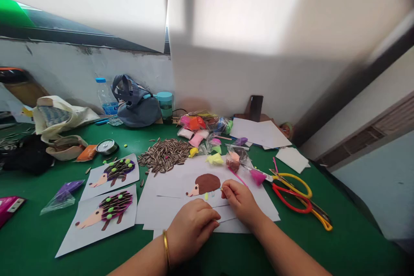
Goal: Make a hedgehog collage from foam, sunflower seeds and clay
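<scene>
A brown hedgehog with a cream face (207, 184) lies on white paper (161, 207) before me. One pale yellow-green leg (206, 196) sits under its body, next to a leg drawn only in blue outline. My right hand (241, 202) is at the hedgehog's right side, thumb and forefinger pinched on a tiny yellowish bit of clay (221, 189). On the paper's near part rests my left hand (194, 226), a gold bangle at its wrist. Its fingers are curled in with thumb and forefinger close together; whatever they hold is hidden.
Two hedgehog pictures (110, 211) with purple backs, seeds and green dots lie left. Behind the paper are a pile of sunflower seeds (164, 155) and bagged coloured clay (194, 123). Scissors (294, 185) with red and yellow handles lie right. A phone (255, 108) leans at the wall.
</scene>
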### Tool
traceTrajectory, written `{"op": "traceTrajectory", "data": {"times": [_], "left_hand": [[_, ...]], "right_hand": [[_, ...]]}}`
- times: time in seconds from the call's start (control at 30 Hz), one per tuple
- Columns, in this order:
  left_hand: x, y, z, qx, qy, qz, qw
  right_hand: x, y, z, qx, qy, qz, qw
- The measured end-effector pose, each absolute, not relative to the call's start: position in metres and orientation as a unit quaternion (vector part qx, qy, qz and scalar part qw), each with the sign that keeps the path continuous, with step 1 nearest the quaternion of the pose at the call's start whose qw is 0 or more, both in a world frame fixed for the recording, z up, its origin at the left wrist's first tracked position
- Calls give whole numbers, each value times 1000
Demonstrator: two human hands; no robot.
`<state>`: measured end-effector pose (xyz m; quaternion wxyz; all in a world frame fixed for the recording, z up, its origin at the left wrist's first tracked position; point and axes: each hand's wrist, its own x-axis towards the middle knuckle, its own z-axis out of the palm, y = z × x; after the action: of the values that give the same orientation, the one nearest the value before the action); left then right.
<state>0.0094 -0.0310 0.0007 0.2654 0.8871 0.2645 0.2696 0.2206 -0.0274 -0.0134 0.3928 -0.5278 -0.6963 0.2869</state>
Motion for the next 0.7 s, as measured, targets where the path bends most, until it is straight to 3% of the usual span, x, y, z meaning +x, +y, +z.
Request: {"op": "traceTrajectory", "data": {"times": [0.3, 0.7], "left_hand": [[9, -23, -2, 762, 417, 338, 363], [9, -18, -1, 739, 430, 332, 399]], "right_hand": [[211, -30, -12, -492, -695, 296, 433], [197, -39, -2, -436, -716, 300, 456]]}}
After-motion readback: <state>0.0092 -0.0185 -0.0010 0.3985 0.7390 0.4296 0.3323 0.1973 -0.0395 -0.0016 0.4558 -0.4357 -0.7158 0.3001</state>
